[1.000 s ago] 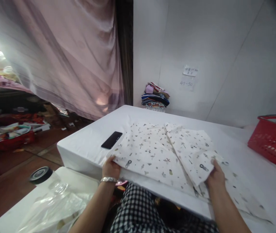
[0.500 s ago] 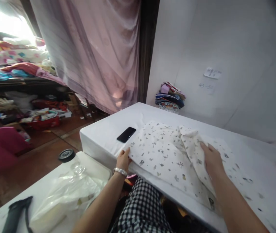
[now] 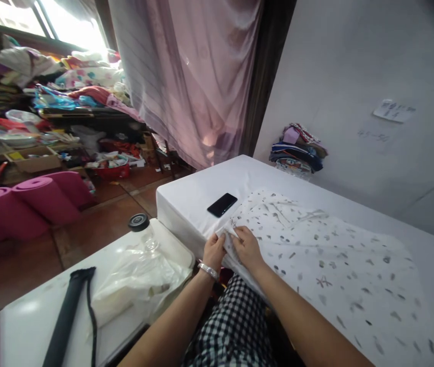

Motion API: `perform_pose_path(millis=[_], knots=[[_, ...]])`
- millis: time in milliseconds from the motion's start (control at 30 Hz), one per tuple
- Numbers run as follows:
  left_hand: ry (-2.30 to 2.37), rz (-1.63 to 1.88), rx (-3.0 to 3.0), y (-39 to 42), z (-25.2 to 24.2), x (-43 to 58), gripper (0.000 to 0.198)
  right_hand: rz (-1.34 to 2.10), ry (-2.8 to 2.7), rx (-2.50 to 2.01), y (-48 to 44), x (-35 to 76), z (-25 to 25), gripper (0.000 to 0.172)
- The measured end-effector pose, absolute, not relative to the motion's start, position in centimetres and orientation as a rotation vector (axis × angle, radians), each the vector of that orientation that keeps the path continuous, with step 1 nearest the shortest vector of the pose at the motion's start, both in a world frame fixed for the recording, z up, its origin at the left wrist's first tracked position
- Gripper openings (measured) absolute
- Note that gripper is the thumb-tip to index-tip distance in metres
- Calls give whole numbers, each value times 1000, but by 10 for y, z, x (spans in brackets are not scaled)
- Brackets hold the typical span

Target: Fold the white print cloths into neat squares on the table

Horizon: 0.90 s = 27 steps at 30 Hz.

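Observation:
A white cloth with small printed motifs (image 3: 327, 260) lies spread on the white table (image 3: 190, 196). Both hands meet at its near left corner by the table's edge. My left hand (image 3: 214, 251), with a silver bracelet on the wrist, pinches the corner. My right hand (image 3: 246, 247) is closed on the same edge of cloth right beside it. A black phone (image 3: 222, 204) lies on the table just beyond the hands.
A stack of folded clothes (image 3: 297, 150) sits at the table's far end by the wall. To my left a lower white surface holds a clear plastic bag (image 3: 136, 278), a black-capped bottle (image 3: 139, 224) and a black strap (image 3: 70, 313). Pink rolls (image 3: 29, 204) lie on the floor.
My right hand swept left across the cloth and joined the left hand at the near left corner. The folded flap now lies spread out flat. The view turned left.

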<state>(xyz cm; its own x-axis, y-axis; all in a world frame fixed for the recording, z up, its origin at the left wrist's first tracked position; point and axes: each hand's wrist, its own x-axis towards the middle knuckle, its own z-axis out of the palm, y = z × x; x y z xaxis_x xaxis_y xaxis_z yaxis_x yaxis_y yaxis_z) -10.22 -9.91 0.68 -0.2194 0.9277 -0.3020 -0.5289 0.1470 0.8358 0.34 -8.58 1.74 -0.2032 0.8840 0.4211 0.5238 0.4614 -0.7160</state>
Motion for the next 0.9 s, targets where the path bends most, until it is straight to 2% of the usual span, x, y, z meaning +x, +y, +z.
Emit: perform_pose_path(millis=[233, 467, 900], knots=[[1010, 1419, 477, -100, 8, -105, 41, 452, -1904, -1103, -87, 6, 22, 33], [1011, 1347, 492, -104, 14, -104, 42, 588, -1691, -1099, -88, 6, 23, 27], [999, 1369, 430, -106, 20, -104, 37, 506, -1941, -1052, -99, -2, 24, 25]])
